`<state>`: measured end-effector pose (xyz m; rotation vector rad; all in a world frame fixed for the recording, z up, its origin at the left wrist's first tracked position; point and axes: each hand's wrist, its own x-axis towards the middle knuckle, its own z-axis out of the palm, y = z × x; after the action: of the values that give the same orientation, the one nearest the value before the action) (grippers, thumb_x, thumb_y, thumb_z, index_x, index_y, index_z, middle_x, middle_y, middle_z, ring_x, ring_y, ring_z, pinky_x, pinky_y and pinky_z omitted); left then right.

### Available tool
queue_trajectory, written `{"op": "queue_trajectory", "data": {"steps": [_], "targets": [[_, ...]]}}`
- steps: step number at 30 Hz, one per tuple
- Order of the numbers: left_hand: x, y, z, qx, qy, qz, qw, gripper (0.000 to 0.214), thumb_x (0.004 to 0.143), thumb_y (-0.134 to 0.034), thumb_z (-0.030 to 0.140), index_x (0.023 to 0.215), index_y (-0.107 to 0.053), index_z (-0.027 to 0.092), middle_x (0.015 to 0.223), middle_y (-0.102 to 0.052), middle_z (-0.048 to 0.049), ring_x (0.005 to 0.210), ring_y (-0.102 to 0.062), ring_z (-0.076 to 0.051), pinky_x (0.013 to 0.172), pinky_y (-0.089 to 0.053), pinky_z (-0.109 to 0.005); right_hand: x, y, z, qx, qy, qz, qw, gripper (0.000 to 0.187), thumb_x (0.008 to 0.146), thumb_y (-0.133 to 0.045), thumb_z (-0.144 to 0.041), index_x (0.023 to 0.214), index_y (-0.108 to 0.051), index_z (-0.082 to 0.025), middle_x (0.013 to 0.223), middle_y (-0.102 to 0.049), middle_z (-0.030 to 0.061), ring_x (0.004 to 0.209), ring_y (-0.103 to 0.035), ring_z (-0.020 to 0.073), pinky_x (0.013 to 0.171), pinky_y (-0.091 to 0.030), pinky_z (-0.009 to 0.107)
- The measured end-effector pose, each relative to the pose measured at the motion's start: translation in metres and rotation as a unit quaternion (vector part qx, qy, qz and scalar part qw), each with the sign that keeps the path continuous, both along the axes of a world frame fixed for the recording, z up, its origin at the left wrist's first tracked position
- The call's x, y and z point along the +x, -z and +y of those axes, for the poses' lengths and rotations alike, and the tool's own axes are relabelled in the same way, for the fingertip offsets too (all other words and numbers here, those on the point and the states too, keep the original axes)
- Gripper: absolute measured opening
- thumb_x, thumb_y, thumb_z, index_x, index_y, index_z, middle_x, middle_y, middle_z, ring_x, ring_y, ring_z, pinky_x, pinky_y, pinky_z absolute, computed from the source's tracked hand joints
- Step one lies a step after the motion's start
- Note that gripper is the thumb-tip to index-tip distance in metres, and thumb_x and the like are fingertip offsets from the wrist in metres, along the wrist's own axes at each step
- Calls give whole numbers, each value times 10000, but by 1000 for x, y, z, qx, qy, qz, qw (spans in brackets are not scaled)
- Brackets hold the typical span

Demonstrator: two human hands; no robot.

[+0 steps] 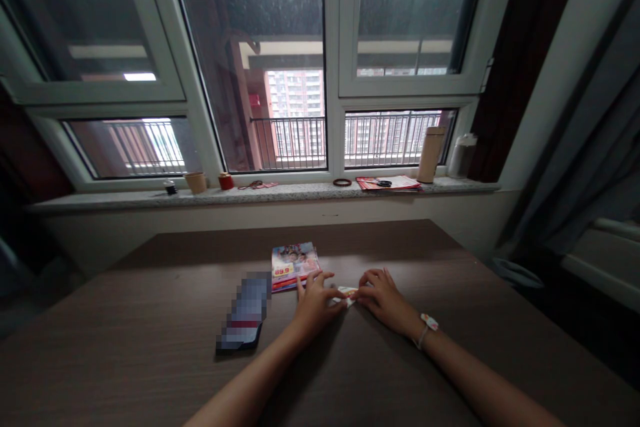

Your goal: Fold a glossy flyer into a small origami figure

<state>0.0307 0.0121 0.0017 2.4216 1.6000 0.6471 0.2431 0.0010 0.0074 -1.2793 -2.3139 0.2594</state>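
Between my hands, a small piece of white printed paper (347,295) with red and yellow marks lies on the brown table (165,320). My left hand (317,299) pinches its left side, some fingers spread toward a stack of printed leaflets (295,263). At the paper's right side, my right hand (383,299) has its thumb and fingers closed on the edge. A bracelet (427,323) circles my right wrist. The fingertips hide parts of the paper, so its exact folded shape is unclear. Left of my left hand lies a dark phone (245,317), its screen blurred out.
Along the stone windowsill (300,192) stand a paper cup (195,182), a red spool (226,181), a dark bracelet (343,182), black-handled scissors (384,183) on leaflets, a beige flask (431,155) and a grey bottle (462,156). A curtain hangs at the right.
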Motion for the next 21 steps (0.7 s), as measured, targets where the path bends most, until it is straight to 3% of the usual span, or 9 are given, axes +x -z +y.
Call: {"op": "queue_trajectory", "data": {"steps": [13, 21], "targets": [[0, 4, -2, 13, 14, 1, 1000, 161, 768, -689, 439, 902, -730, 362, 1315, -540, -15, 1286, -350, -322, 1053, -41, -700, 2, 7, 3, 16, 4, -3, 1000, 223, 895, -552, -311, 1066, -663, -399, 1050, -585, 11, 1127, -448, 221, 1105, -137, 560], [-1, 5, -2, 2, -1, 13, 1000, 163, 768, -689, 440, 902, -725, 354, 1327, -530, -4, 1293, -327, -321, 1051, -36, -696, 2, 8, 5, 36, 7, 5, 999, 170, 898, -538, -294, 978, -684, -328, 988, -630, 14, 1135, -462, 231, 1105, -104, 568]]}}
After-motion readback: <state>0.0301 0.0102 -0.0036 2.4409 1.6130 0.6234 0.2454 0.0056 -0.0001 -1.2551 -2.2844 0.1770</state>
